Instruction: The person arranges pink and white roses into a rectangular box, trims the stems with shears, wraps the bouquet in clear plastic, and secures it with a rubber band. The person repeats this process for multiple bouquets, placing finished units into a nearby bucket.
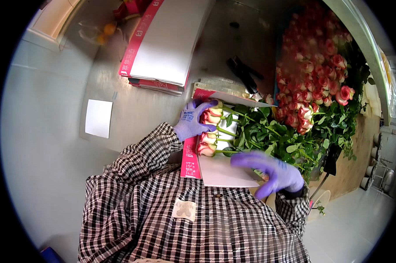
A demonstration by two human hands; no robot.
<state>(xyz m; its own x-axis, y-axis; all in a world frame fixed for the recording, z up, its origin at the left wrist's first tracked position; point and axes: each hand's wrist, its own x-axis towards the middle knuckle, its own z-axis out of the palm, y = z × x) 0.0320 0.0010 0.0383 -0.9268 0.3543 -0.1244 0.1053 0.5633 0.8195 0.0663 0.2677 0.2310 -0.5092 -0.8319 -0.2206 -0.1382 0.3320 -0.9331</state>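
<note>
Several pink-edged cream roses [207, 149] lie in a row on a white sheet with a red printed border [226, 171], stems pointing right. My left hand [190, 119], in a purple glove, curves its thumb and fingers around the upper rose heads. Their leafy green stems [261, 127] run toward the big pile. My right hand [282, 174], also gloved in purple and slightly blurred, hovers over the right end of the sheet, beside the leaves. Its fingers are apart and nothing shows in them. A raised flap of red-and-white card [233, 97] stands behind the roses.
A large heap of pink roses [312, 70] fills the right side of the metal table [119, 94]. A stack of white sheets with red borders [165, 41] lies at the far left. Black-handled pruners [243, 74] rest behind the card. A small white paper [99, 118] is at left.
</note>
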